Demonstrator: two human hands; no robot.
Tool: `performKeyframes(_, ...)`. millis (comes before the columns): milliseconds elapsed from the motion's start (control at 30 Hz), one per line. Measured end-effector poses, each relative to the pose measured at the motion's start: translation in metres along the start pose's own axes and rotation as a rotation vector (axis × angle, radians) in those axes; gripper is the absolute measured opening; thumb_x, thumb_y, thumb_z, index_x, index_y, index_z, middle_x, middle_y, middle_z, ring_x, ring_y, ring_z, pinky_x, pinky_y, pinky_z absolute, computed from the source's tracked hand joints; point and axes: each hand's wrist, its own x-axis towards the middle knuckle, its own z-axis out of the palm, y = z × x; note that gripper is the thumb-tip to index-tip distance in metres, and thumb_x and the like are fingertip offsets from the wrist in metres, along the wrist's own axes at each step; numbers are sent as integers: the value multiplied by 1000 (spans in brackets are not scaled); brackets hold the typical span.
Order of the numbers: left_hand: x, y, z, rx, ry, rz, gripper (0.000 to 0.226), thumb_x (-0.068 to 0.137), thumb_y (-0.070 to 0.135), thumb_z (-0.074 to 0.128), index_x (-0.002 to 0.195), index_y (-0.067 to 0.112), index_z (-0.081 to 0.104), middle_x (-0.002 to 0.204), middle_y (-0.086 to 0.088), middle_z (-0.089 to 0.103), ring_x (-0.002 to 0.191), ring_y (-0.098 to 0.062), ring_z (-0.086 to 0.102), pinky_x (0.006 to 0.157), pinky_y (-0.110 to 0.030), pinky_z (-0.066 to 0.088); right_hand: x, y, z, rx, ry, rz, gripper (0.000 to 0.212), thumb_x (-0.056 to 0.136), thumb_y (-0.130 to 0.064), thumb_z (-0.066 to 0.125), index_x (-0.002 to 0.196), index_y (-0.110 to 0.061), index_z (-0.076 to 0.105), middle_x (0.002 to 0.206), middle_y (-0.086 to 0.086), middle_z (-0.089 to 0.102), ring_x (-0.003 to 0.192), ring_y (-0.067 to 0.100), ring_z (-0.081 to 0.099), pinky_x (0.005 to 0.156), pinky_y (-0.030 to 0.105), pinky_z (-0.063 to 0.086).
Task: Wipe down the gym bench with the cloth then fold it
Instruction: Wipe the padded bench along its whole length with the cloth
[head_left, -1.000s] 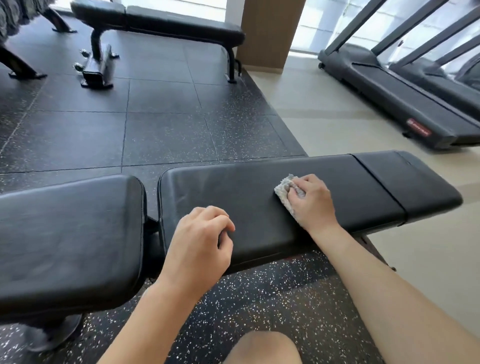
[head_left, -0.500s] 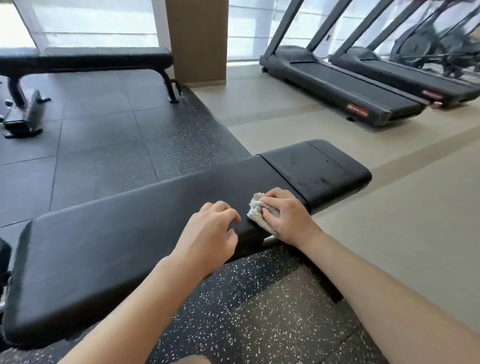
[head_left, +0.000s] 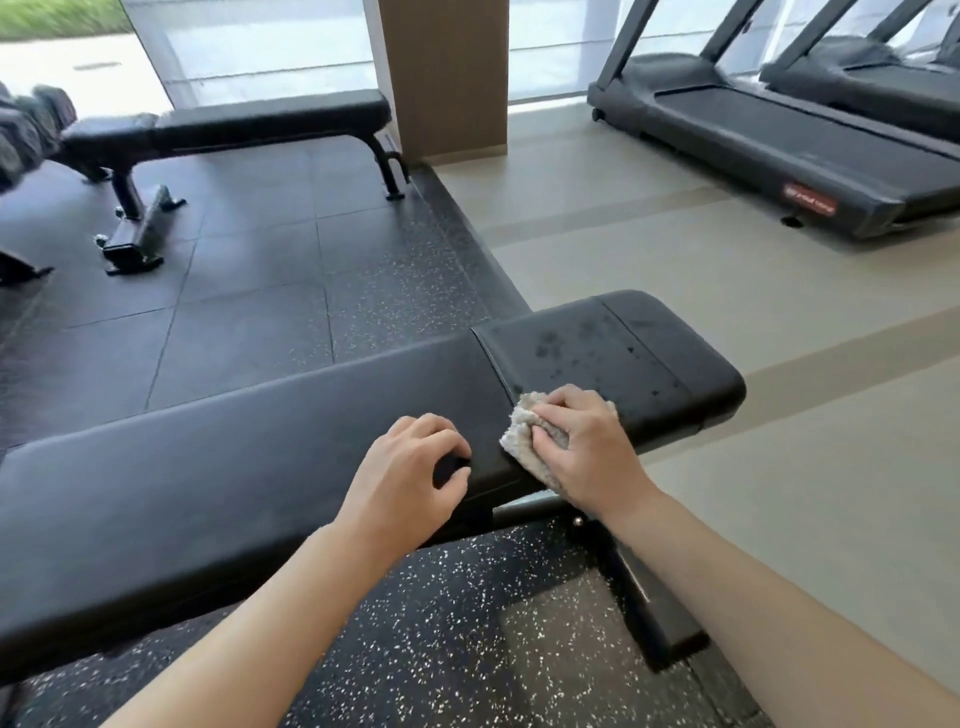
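Note:
A black padded gym bench (head_left: 249, 467) runs across the view from lower left to right. Its short end pad (head_left: 623, 353) shows dark spots. A bunched grey-white cloth (head_left: 522, 434) lies on the bench at the seam between the long pad and the end pad. My right hand (head_left: 587, 447) grips the cloth and presses it onto the near edge of the bench. My left hand (head_left: 410, 480) rests on the bench's near edge just left of the cloth, fingers curled, holding nothing.
A second black bench (head_left: 234, 130) stands on the dark rubber floor at the back left. Two treadmills (head_left: 789, 140) stand at the back right on the pale floor. A wooden pillar (head_left: 447, 78) rises behind. The bench's metal foot (head_left: 644, 608) sits below my right forearm.
My right hand has slid the cloth rightwards along the bench to the seam of the end pad. My left hand followed along the near edge. The view has swung right.

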Motion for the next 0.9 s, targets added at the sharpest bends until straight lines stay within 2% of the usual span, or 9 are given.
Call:
performKeyframes(100, 0, 0, 2, -46, 11, -67, 11, 88, 27, 77, 98, 31, 74, 113, 24, 64, 109, -6, 54, 99, -22, 43, 38, 10, 9, 47, -39, 2, 13, 92, -15, 67, 94, -13, 79, 103, 3, 66, 98, 25, 57, 90, 31, 44)
performKeyframes(300, 5, 4, 1, -47, -39, -143, 13, 87, 29, 79, 97, 35, 73, 115, 29, 62, 114, -1, 53, 101, -22, 42, 146, 21, 36, -33, -147, 39, 26, 97, -22, 56, 102, -12, 79, 113, 7, 65, 110, 29, 56, 94, 36, 45)
performKeyframes(500, 6, 6, 1, -62, -36, -177, 11, 86, 29, 79, 94, 34, 73, 115, 26, 63, 113, -2, 53, 101, -25, 44, 181, 16, 45, -90, -170, 68, 28, 98, -26, 53, 99, -15, 79, 113, 5, 64, 111, 29, 55, 96, 42, 46)
performKeyframes(567, 11, 6, -2, -49, -66, -182, 10, 85, 30, 79, 92, 34, 73, 114, 27, 63, 111, -3, 54, 101, -27, 45, 171, 14, 42, -86, -177, 58, 27, 98, -26, 54, 101, -16, 79, 114, 3, 64, 111, 28, 56, 98, 42, 45)
performKeyframes(667, 35, 14, -16, 31, -217, -175, 8, 83, 30, 74, 87, 36, 73, 103, 22, 67, 98, -3, 59, 93, -31, 51, 125, 5, 30, -8, -163, -21, 19, 95, -20, 61, 96, -15, 79, 109, 2, 65, 105, 26, 57, 95, 39, 44)
performKeyframes(733, 50, 14, -25, 32, -288, -186, 15, 81, 28, 69, 89, 39, 75, 91, 20, 69, 90, -2, 63, 86, -30, 55, 82, -4, 19, 57, -142, -97, 13, 91, -13, 64, 87, -14, 77, 101, 0, 64, 98, 13, 56, 94, 36, 44)
performKeyframes(800, 62, 11, -30, 46, -281, -184, 18, 81, 27, 65, 90, 39, 75, 89, 19, 68, 89, -4, 63, 85, -32, 56, 36, -8, 8, 111, -107, -168, 10, 86, -9, 63, 83, -13, 72, 97, -4, 62, 93, -5, 50, 93, 27, 45)
performKeyframes(900, 92, 6, -31, 34, -278, -124, 19, 84, 26, 64, 94, 39, 74, 92, 19, 64, 96, -7, 62, 90, -34, 55, -8, -3, -7, 57, -89, -170, 14, 94, -22, 61, 100, -23, 73, 110, -14, 59, 102, 5, 53, 91, 39, 45)
